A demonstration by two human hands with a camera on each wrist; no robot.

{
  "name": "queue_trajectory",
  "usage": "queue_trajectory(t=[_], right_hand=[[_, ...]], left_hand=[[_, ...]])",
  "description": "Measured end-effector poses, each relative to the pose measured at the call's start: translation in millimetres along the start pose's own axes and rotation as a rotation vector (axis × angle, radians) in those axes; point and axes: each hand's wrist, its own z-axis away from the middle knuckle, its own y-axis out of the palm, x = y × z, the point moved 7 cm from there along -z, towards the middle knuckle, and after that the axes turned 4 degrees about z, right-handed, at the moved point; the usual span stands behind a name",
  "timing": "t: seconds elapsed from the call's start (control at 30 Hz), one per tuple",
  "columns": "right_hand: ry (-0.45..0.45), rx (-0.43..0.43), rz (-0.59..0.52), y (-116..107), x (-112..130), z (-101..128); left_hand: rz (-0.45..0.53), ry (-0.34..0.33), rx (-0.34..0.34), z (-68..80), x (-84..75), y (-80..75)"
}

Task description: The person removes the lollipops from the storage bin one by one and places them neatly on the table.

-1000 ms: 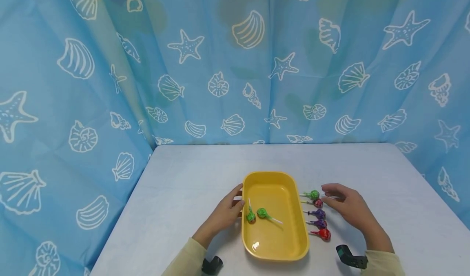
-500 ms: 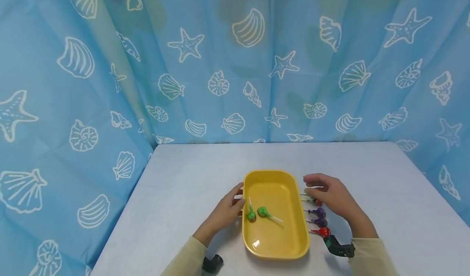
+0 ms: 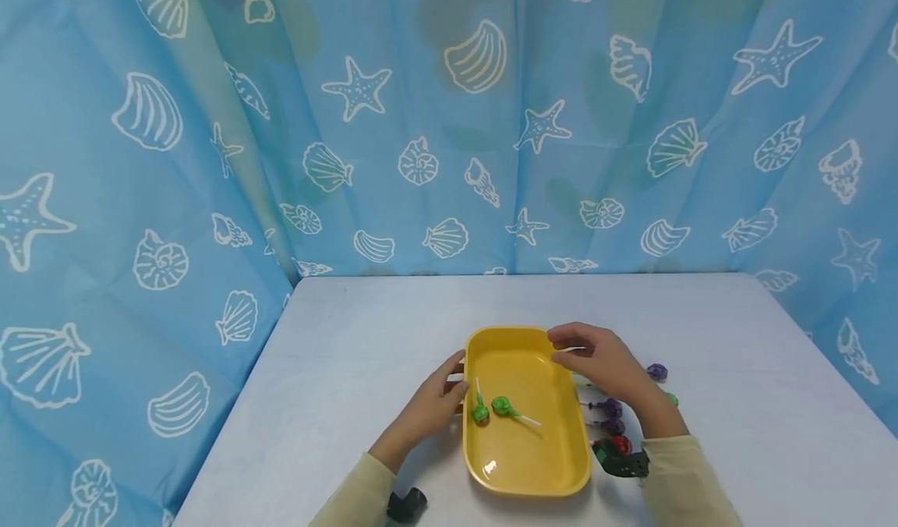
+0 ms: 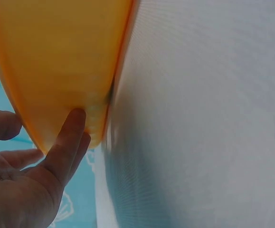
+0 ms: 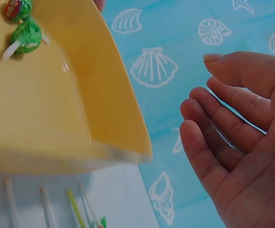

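My left hand (image 3: 429,404) rests its fingers against the outer left wall of a yellow tray (image 3: 535,472); in the left wrist view, extended fingers (image 4: 63,147) touch that wall. Inside the tray lie two green-wrapped lollipops (image 3: 502,407), their white sticks pointing different ways. My right hand (image 3: 606,363) hovers by the tray's far right corner with fingers loosely bent. Nothing lies between its thumb and fingers (image 5: 222,118) in the right wrist view. Under that hand and wrist, a column of lollipops, among them a purple one (image 3: 612,408) and a red one (image 3: 620,443), is partly hidden.
Right of the right forearm lie another purple lollipop (image 3: 656,372) and a partly hidden green one (image 3: 672,399). All stand on a white table (image 3: 365,332). A blue curtain (image 3: 407,223) with seashell prints hangs behind and at the sides.
My right hand has moved left from beside the lollipop column to the tray's far right corner, uncovering a purple and a green lollipop farther right. The left hand and tray stay put.
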Motion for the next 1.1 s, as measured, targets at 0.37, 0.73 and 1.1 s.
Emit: queue_trajectory(t=[0.37, 0.73, 1.1], right_hand=[[-0.026, 0.097, -0.001, 19.7, 16.8, -21.3], [-0.109, 0.209, 0.015, 47.2, 23.8, -36.1], [-0.153, 0.412, 0.073, 73.8, 21.7, -45.5]], left_hand=[[0.001, 0.001, -0.005, -1.2, 1.2, -1.4], [0.01, 0.004, 0.004, -0.8, -0.3, -1.2], [0.022, -0.009, 0.011, -1.4, 0.0, -0.5]])
